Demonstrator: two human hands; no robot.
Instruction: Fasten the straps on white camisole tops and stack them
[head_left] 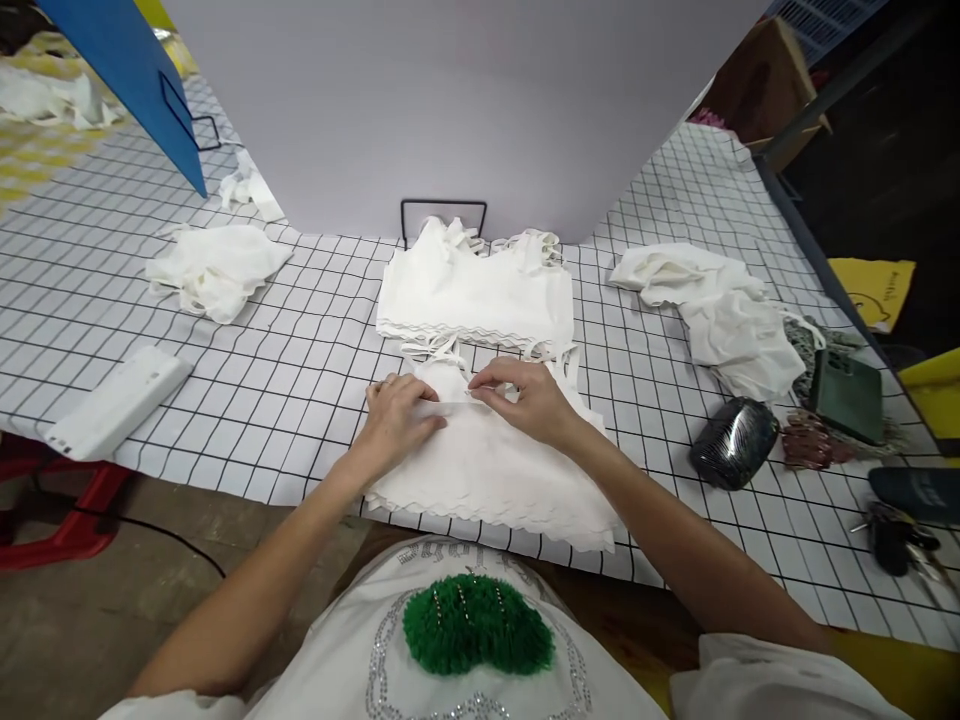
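Note:
A white strappy camisole [487, 465] with a scalloped hem lies flat in front of me, its hem toward my body. My left hand [397, 410] pinches the camisole's top edge between thumb and fingers. To its right, my right hand [525, 395] is closed in a pinch at the middle of the neckline; any small thing between those fingertips is too small to make out. Just beyond my hands sits a stack of folded white camisoles [476, 290], straps pointing away from me.
A large pale panel [465, 110] on a black wire stand rises behind the stack. Crumpled white garments lie left [217, 268] and right [720, 310]. At left is a white oblong box [120, 400]. A dark shiny mouse-shaped object [735, 442], a green phone [847, 395] and keys [904, 540] lie right.

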